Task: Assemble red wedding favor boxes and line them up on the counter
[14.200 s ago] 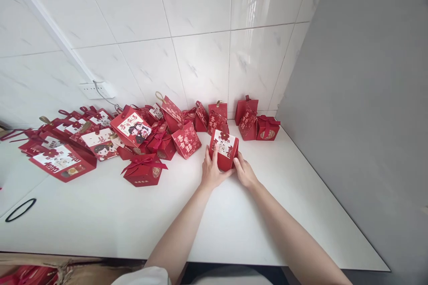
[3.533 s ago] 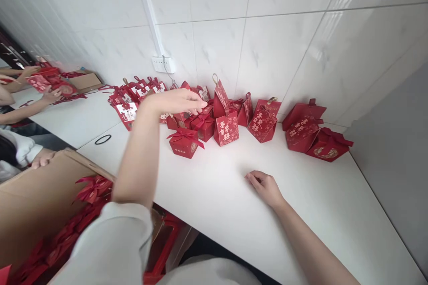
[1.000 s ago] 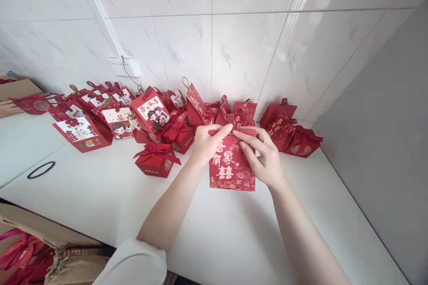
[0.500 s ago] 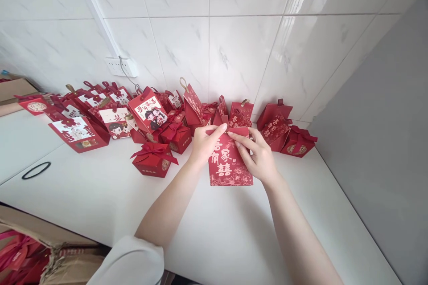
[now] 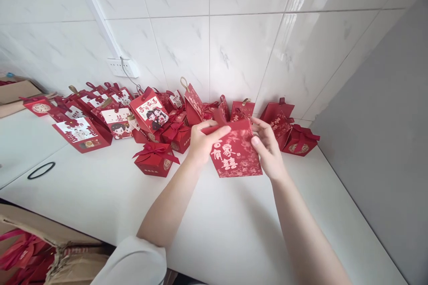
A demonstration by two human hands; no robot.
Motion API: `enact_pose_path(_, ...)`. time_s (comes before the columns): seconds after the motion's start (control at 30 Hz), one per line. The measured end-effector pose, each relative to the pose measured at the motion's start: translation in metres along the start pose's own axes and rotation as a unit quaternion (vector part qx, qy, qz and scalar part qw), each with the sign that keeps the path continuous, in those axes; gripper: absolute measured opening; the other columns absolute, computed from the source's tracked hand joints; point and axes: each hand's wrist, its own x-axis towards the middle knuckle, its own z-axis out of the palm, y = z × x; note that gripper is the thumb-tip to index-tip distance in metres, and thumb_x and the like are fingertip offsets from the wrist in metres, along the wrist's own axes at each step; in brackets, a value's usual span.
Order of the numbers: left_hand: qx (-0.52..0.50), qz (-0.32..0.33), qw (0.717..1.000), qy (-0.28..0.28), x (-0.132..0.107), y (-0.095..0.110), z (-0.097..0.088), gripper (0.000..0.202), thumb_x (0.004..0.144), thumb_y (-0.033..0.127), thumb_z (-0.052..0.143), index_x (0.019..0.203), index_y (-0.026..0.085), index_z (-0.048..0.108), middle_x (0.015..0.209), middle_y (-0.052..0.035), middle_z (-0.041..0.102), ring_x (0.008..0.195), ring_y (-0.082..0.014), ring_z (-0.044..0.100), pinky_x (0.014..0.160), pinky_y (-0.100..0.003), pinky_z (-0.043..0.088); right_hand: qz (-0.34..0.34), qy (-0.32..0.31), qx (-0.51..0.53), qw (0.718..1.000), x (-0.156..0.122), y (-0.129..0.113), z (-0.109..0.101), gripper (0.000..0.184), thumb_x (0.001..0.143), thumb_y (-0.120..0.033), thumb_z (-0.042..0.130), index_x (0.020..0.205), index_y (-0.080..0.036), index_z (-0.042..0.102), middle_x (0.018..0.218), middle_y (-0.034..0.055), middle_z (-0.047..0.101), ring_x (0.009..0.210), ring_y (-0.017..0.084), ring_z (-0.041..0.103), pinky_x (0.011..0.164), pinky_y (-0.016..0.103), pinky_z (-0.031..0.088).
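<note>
A red gift box (image 5: 236, 153) with white Chinese characters and a pale flower print is held between my two hands above the white table. My left hand (image 5: 202, 142) pinches its upper left edge, the thumb lying across the front. On the right side, my right hand (image 5: 269, 149) grips the box with its thumb on the front face and the other fingers behind. A short dark red ribbon loop (image 5: 220, 116) sticks up from the top. The back of the box is hidden from me.
Behind my hands, several red gift boxes line the tiled wall, among them a bow-tied box (image 5: 156, 159) and a couple-print box (image 5: 150, 109). A black ring (image 5: 41, 170) lies on the white table (image 5: 207, 227). An open cardboard carton (image 5: 76, 267) with red boxes stands lower left.
The gift box has tilted and shifted slightly right, and its ribbon loop now shows. My right hand has moved from the top edge to the box's right side.
</note>
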Motion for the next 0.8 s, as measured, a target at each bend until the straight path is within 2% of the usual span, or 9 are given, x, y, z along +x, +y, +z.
enact_pose_path(0.07,-0.089,0.016,0.995,0.047,0.011,-0.005,-0.011,0.033,0.063,0.044,0.081,0.075,0.02,0.063,0.07,0.0015,0.066,0.065,-0.0151,0.063,0.063,-0.027,0.051,0.048,-0.038,0.046,0.997,0.001,-0.004,-0.004,0.047,0.096,-0.054,0.035,0.135,-0.027,0.04,0.13,0.01,0.055,0.114,0.024,0.058,0.095,0.043,0.05)
enact_pose_path(0.13,-0.186,0.034,0.977,0.098,0.024,-0.014,-0.02,0.035,0.073,0.054,0.07,0.082,0.021,0.064,0.074,0.0003,0.067,0.071,-0.0161,0.064,0.068,-0.028,0.051,0.107,-0.089,0.094,0.986,0.001,-0.01,-0.006,0.049,0.097,-0.056,0.027,0.133,-0.027,0.044,0.132,0.0096,0.055,0.115,0.025,0.058,0.098,0.045,0.048)
enact_pose_path(0.23,-0.269,0.054,0.948,0.16,0.04,-0.027,-0.023,0.033,0.089,0.054,0.048,0.086,0.025,0.063,0.066,0.002,0.063,0.066,-0.0114,0.06,0.065,-0.022,0.047,0.182,-0.219,0.137,0.949,-0.001,-0.021,-0.005,0.05,0.096,-0.058,0.029,0.132,-0.027,0.047,0.133,0.0101,0.055,0.11,0.025,0.061,0.095,0.045,0.05)
enact_pose_path(0.37,-0.292,0.038,0.941,0.167,0.036,-0.031,-0.015,0.02,0.093,0.04,0.047,0.088,0.028,0.061,0.054,0.0052,0.05,0.049,-0.0077,0.048,0.056,-0.02,0.04,0.188,-0.388,0.026,0.902,-0.008,-0.034,-0.008,0.045,0.091,-0.054,0.05,0.129,-0.03,0.052,0.129,0.0064,0.058,0.112,0.024,0.059,0.098,0.043,0.047)
enact_pose_path(0.43,-0.296,0.024,0.943,0.151,0.026,-0.028,-0.012,0.014,0.092,0.037,0.05,0.09,0.028,0.061,0.051,0.0058,0.044,0.043,-0.0079,0.042,0.052,-0.021,0.037,0.19,-0.436,-0.059,0.878,-0.012,-0.039,-0.012,0.044,0.09,-0.053,0.054,0.127,-0.031,0.054,0.128,0.0051,0.059,0.112,0.024,0.058,0.097,0.042,0.047)
enact_pose_path(0.5,-0.286,0.016,0.949,0.132,0.019,-0.024,-0.01,0.013,0.09,0.038,0.052,0.09,0.028,0.06,0.049,0.0063,0.039,0.039,-0.008,0.035,0.049,-0.023,0.035,0.203,-0.439,-0.119,0.867,-0.015,-0.042,-0.017,0.043,0.09,-0.054,0.053,0.127,-0.032,0.055,0.127,0.0051,0.059,0.111,0.025,0.058,0.093,0.041,0.048)
enact_pose_path(0.6,-0.222,-0.019,0.972,0.071,0.017,-0.017,-0.009,0.021,0.086,0.046,0.056,0.082,0.025,0.059,0.048,0.0066,0.036,0.038,-0.0075,0.032,0.047,-0.024,0.034,0.198,-0.389,-0.146,0.888,-0.015,-0.044,-0.018,0.043,0.09,-0.055,0.051,0.126,-0.032,0.056,0.124,0.0052,0.061,0.109,0.026,0.059,0.09,0.041,0.049)
enact_pose_path(0.7,-0.125,-0.055,0.991,-0.003,0.021,-0.008,-0.013,0.027,0.072,0.042,0.073,0.077,0.021,0.058,0.059,0.0046,0.051,0.049,-0.0081,0.047,0.055,-0.023,0.04,0.195,-0.311,-0.075,0.927,-0.012,-0.042,-0.013,0.042,0.093,-0.057,0.042,0.121,-0.031,0.059,0.112,0.0039,0.066,0.103,0.025,0.061,0.089,0.041,0.049)
enact_pose_path(0.8,-0.003,-0.011,1.0,0.004,0.023,-0.001,-0.017,0.032,0.064,0.038,0.081,0.08,0.018,0.06,0.079,0.0007,0.063,0.068,-0.0112,0.058,0.069,-0.024,0.045,0.214,-0.231,0.017,0.949,-0.007,-0.038,-0.006,0.05,0.097,-0.058,0.028,0.116,-0.028,0.063,0.107,0.0044,0.068,0.096,0.023,0.064,0.085,0.04,0.051)
